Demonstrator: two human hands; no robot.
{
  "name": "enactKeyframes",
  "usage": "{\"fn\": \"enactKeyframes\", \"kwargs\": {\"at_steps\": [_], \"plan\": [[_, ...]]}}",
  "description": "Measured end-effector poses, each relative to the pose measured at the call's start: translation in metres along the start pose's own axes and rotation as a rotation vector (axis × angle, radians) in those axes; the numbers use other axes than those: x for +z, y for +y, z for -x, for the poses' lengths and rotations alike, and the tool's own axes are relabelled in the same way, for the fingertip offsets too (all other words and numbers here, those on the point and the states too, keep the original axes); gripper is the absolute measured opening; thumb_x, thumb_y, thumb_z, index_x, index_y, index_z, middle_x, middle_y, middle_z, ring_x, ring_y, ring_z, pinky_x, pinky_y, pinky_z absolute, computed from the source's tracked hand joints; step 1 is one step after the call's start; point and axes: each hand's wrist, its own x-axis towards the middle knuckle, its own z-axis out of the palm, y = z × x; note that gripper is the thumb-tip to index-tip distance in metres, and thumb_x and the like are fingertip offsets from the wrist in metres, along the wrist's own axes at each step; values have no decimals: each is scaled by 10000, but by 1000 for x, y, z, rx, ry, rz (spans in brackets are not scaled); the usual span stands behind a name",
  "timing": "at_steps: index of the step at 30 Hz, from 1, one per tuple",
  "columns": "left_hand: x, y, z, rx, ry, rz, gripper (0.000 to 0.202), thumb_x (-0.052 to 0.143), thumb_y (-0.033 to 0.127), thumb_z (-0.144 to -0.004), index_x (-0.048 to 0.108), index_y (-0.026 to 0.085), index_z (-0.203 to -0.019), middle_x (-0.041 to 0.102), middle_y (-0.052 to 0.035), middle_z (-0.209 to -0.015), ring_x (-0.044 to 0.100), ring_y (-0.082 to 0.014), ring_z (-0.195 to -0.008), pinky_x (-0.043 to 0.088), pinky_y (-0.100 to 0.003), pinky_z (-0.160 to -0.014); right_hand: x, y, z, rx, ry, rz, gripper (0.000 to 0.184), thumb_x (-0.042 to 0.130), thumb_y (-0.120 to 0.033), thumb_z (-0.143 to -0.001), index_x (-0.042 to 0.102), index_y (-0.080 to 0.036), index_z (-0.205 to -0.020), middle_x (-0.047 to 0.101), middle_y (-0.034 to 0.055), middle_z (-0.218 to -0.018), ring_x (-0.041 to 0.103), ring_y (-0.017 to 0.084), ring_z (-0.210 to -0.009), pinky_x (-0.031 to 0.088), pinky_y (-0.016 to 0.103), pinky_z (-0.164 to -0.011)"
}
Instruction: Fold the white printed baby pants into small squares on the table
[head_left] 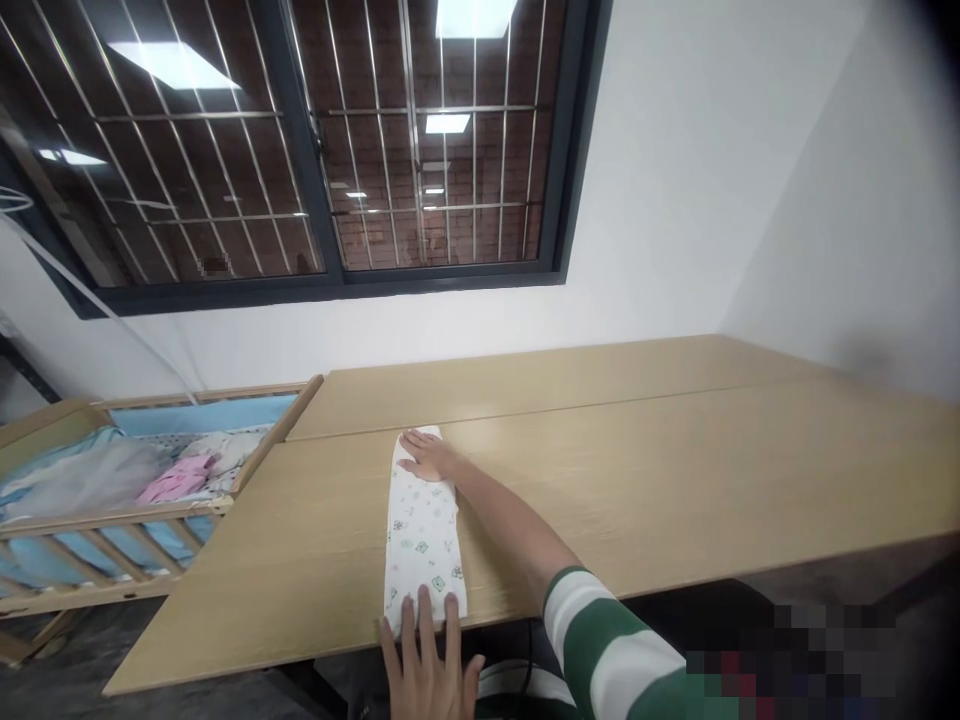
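A narrow folded strip of white printed cloth (421, 535) lies lengthwise on the wooden table (675, 480), running from the near edge toward the wall. My left hand (429, 660) rests flat on the cloth's near end at the table edge, fingers stretched out. My right hand (426, 456) reaches forward and lies flat on the far end, fingers spread; its arm wears a green and white striped sleeve (607, 640).
A wooden baby cot (120, 510) with blue lining and pink and white clothes (184, 470) stands against the table's left side. A second tabletop section (540, 375) lies behind, under a barred window (315, 150). White walls close the back and right.
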Motion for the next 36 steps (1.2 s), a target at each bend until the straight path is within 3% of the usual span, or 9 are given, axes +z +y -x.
{"fn": "enactKeyframes", "kwargs": {"at_steps": [7,10,13,18,23,26,29,33,36], "plan": [[-2,11,-18,42,-38,16,643,637,316,-872,465,221,-1483,552,-207,-1425,555,-441,-1235,284,-764,-1089,-18,15,25,-33,107,106,567,392,-345,-1007,402,-79,-1508,342,166,-1598,275,267,-1497,193,413,-1235],[-6,0,-23,70,-33,17,597,618,292,-868,508,212,-1450,583,-193,-1392,584,-405,-1179,311,-723,-1086,-23,5,45,-73,223,147,504,449,-235,-959,463,-93,-1442,428,184,-1535,375,292,-1423,268,448,-1188],[-12,-21,-31,174,-2,101,495,617,359,-890,592,212,-1362,643,-149,-1322,619,-337,-1112,446,-572,-1019,-29,-11,75,-44,270,84,402,482,-188,-928,556,-120,-1317,574,178,-1354,514,290,-1251,383,440,-1084],[-22,-58,-43,196,-60,313,315,547,374,-965,651,240,-1230,694,-67,-1238,648,-236,-1080,550,-391,-910,-52,-48,141,-63,187,-145,207,503,-221,-949,678,-164,-1046,687,105,-1041,621,226,-989,469,337,-922],[-24,-77,-43,232,-35,405,270,504,354,-995,660,254,-1192,701,-64,-1228,665,-210,-1094,565,-350,-942,-71,-83,204,-103,-22,-313,283,592,-374,-943,699,-224,-1157,704,88,-1147,655,221,-1036,498,312,-903],[-21,-81,-39,292,1,396,304,520,371,-992,633,247,-1246,702,-62,-1237,671,-204,-1101,576,-321,-925,-62,-95,232,-87,-98,-308,452,689,-474,-869,676,-252,-1263,663,98,-1304,613,261,-1209,468,349,-1022],[-19,-84,-37,333,37,396,282,507,327,-998,634,253,-1239,718,-50,-1205,689,-186,-1055,579,-289,-896,-42,-100,253,-36,-78,-268,602,765,-473,-802,625,-277,-1353,536,100,-1477,488,290,-1376,371,390,-1151],[-24,-85,-38,365,57,463,298,445,155,-985,672,274,-1136,748,-15,-1093,710,-147,-943,576,-250,-844,-21,-107,273,-39,-6,-277,453,605,-249,-922,602,-315,-1370,530,55,-1487,476,229,-1390,308,384,-1196],[-32,-83,-38,369,24,610,312,453,114,-955,684,270,-1094,758,-7,-983,711,-132,-860,577,-222,-802,-26,-115,282,-18,29,-301,403,486,-169,-948,662,-342,-1267,631,39,-1373,559,221,-1298,353,389,-1153]]}}
